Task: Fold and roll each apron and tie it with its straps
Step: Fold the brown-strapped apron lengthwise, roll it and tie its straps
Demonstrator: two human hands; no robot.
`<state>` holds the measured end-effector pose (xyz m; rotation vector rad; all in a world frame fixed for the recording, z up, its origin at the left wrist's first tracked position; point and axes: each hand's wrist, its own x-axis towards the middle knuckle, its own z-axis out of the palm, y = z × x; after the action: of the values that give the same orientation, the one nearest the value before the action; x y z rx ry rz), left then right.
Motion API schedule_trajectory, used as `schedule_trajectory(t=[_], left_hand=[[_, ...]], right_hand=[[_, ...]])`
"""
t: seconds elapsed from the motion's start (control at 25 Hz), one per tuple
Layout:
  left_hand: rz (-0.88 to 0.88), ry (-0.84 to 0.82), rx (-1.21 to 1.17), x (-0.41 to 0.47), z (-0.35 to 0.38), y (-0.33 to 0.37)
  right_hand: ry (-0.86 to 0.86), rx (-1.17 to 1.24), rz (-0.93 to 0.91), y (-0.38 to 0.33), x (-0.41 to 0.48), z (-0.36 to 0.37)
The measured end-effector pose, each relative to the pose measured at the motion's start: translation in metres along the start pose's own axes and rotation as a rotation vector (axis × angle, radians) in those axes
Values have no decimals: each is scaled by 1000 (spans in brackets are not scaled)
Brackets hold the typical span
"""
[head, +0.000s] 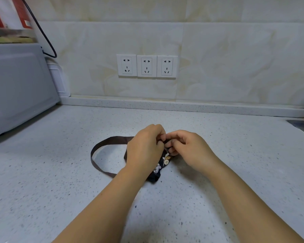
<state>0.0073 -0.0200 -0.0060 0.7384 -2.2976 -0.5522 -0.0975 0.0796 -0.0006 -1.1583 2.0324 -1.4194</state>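
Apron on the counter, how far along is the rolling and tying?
Done: the apron is rolled into a small dark bundle on the counter. In hand: the left hand and right hand meet at its far end, fingers pinching the strap, apparently tying. Left: a long loop of that strap lies slack on the counter, and no finished knot shows. No other apron is in view.

Rolled apron [158, 172] in left hand [145, 148], right hand [189, 148]; strap loop [112, 139] beside
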Motion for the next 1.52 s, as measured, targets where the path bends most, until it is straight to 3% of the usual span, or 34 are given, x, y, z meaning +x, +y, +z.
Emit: schedule_trajectory(t=[0.44,0.72,1.04,1.4,1.52], left_hand=[[-84,-23,-144,7,4,-13],[-199,-171,-240,11,-8,-24],[-238,-313,-356,9,-14,-25],[-336,-320,-458,9,-15,-25],[-326,-216,-547,12,-23,-27]], right_hand=[[-31,16,84,2,-2,-6],[63,-34,103,0,-1,0],[5,-162,29,8,2,1],[48,-294,5,12,4,1],[95,-151,61,9,2,-6]])
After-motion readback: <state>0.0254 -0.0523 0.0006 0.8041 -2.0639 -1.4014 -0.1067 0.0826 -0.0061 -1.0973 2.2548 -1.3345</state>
